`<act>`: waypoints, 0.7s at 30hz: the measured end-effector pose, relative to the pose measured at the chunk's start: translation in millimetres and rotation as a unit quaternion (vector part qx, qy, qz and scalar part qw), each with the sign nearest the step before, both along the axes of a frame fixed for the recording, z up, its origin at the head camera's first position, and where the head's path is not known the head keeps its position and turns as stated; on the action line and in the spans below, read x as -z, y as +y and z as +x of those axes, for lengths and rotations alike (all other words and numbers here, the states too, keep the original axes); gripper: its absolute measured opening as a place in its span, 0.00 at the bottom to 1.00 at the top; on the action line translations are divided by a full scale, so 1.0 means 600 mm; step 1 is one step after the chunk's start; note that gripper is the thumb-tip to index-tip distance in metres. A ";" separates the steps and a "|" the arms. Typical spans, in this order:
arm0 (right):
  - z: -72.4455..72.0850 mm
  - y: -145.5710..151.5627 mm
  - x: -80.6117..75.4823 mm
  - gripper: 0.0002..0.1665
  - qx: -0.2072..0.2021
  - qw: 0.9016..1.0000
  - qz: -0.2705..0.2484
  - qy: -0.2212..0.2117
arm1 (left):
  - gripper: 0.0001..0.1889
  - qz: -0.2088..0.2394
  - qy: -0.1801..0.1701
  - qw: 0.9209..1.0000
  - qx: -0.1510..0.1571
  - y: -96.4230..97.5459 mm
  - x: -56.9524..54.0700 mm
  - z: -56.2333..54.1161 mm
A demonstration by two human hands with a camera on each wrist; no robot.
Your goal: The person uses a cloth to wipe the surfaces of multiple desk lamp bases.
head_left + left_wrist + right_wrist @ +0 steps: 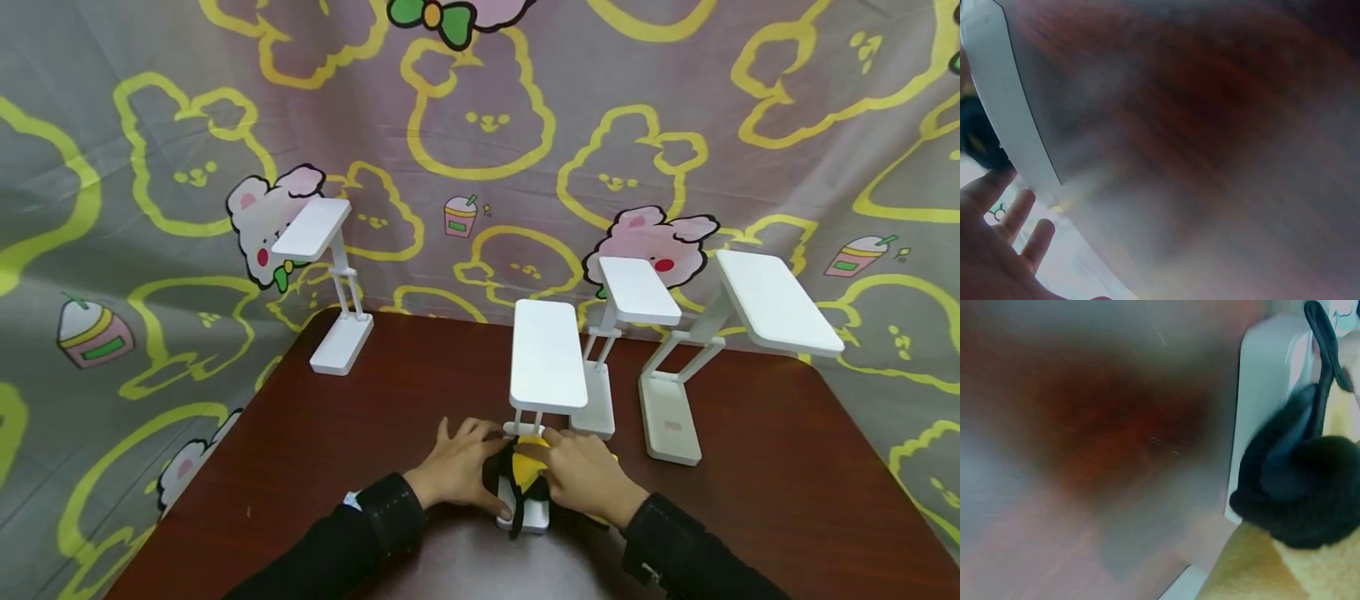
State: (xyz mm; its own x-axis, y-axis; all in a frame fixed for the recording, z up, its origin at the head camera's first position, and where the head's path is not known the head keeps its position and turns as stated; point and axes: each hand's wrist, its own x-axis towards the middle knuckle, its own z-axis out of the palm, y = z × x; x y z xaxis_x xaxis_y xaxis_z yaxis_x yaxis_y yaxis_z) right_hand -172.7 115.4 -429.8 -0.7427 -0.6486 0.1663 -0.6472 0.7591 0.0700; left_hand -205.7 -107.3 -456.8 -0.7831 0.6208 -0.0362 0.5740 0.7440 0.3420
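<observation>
On the table in the head view, a white folding phone stand (547, 350) stands upright between the hands. A soft yellow-and-black plush thing (527, 471) with a dark loop lies over its base (536, 518). My right hand (588, 475) pinches the plush from the right. My left hand (461, 467) is at the base's left side, thumb low on it and forefinger near the dark part. Fairly straight left fingers (1040, 240) show in the left wrist view. In the right wrist view, the loop (1322, 362) and dark fuzzy part (1329, 506) overlap the base.
Two more white folding stands rise at the right, one nearer the middle (641, 292) and a larger one (780, 300). Another stand (341, 343) is at the back left. Behind the dark red-brown table (420, 358) hangs a patterned cloth (525, 208).
</observation>
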 end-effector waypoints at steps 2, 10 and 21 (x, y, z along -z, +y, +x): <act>-0.005 -0.008 0.000 0.25 0.013 1.000 0.005 0.002 | 0.55 0.003 -0.002 1.000 -0.001 0.001 0.003 0.000; 0.032 -0.037 -0.006 0.25 -0.056 0.998 0.025 0.029 | 0.56 0.000 0.015 1.000 0.017 -0.007 0.004 0.000; 0.059 0.007 -0.021 0.26 -0.056 0.995 -0.005 -0.077 | 0.60 -0.056 -0.015 0.997 0.048 -0.013 -0.011 0.000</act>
State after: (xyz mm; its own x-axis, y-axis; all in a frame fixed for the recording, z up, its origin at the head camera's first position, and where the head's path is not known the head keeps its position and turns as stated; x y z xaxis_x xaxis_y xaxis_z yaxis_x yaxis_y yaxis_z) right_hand -137.4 119.4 -417.2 -0.6833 -0.7274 0.0631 -0.7300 0.6820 -0.0434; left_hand -205.4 -115.2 -450.3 -0.7177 0.6836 -0.1329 0.6350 0.7207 0.2781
